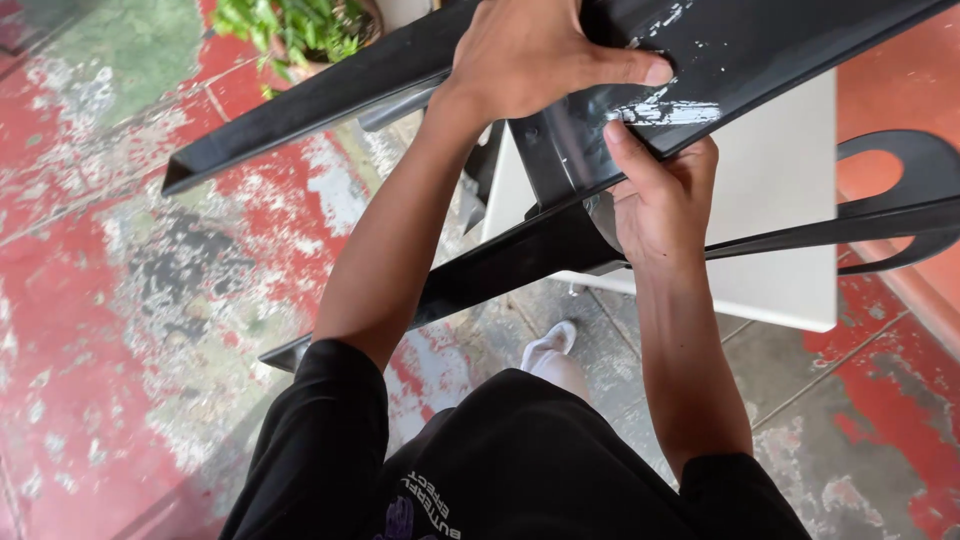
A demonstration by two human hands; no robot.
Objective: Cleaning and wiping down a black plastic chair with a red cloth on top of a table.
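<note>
Left hand (535, 55), right hand (660, 200) on black metal frame (300, 110)

You've got no packages, signs or screens in view. Only label-like thing: a torn whitish sticker residue (665, 100) on the black metal frame (330, 95), patchy and glossy, sitting between your two hands. Print on your shirt is not a label.

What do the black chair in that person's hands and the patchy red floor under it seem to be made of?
Black chair: probably glossy moulded plastic, possibly painted metal; it shines and has whitish scuffs. Red floor: looks like painted concrete, since the red coat has flaked off to grey patches.
</note>
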